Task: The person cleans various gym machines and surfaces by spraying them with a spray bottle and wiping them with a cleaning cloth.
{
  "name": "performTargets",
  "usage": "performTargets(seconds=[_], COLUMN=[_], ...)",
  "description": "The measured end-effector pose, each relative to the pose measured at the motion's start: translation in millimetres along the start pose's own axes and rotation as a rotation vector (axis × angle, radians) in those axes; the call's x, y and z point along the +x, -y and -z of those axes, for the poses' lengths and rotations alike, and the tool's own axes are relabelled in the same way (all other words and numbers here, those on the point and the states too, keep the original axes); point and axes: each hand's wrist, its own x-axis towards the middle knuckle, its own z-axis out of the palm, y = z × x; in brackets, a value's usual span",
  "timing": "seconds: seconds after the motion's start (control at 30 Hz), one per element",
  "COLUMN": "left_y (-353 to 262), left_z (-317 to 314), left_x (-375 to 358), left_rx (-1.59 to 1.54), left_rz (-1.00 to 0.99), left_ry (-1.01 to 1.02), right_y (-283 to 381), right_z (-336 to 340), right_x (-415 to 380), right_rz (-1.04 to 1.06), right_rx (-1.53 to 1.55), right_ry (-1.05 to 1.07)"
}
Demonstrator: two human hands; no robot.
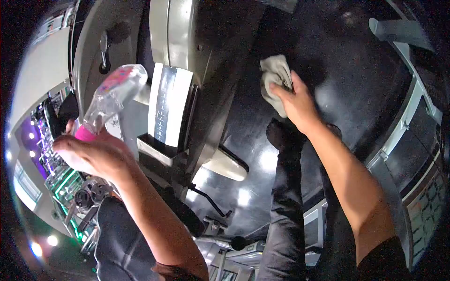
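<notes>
My left hand (pixel 96 154) is wrapped round the pink neck end of a clear plastic bottle (pixel 105 103). The bottle tilts up and to the right, with pink and blue markings near its far end. Whether it has a spray head is hidden by my fingers. On the other side, my right hand (pixel 295 100) grips a crumpled light grey cloth (pixel 276 82), thumb on top, held above the dark floor. The bottle is beside a beige gym machine (pixel 171 33) whose white panel (pixel 157 107) bears a numbered strip.
A dark floor (pixel 323 61) with light reflections stretches under my legs and black trousers (pixel 286 210). A black padded seat (pixel 119 239) is at lower left. A pale machine frame (pixel 398 136) runs along the right. More gym equipment (pixel 70 196) stands at far left.
</notes>
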Motion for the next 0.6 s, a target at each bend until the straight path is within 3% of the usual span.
performTargets(seconds=[0.1, 0.17, 0.3, 0.37, 0.43, 0.47, 0.5, 0.57, 0.6], left_y=[16, 21, 24, 28, 34, 28, 41, 40, 36], left_z=[-10, -7, 7, 19, 35, 31, 36, 35, 29], left_x=[12, 14, 4, -7, -17, -32, -37, -56, -69], left_rx=[-0.228, -0.226, -0.448, -0.61, -0.926, -0.897, -0.932, -0.879, -0.639], left_rz=[0.214, 0.221, 0.322, 0.433, 0.561, 0.618, 0.625, 0.582, 0.573], left_ry=[0.005, 0.057, 0.202, 0.265, 0.679, 0.578, 0.713, 0.74, 0.538], right_y=[30, 48, 92, 91, 63, 43, 26, 1, -9], right_z=[-29, -51, -91, -105, -150, -161, -170, -170, -162], right_x=[23, 41, 68, 74, 48, 34, 21, -16, -31], right_rz=[0.083, 0.219, 0.142, 0.055, 0.055, 0.234, 0.422, 0.413, 0.356], right_rx=[-0.03, 0.017, 0.018, 0.001, -0.03, -0.052, -0.077, -0.085, -0.162], right_ry=[-0.128, -0.259, -0.438, -0.196, -0.292, -0.364, -0.434, -0.268, -0.11])
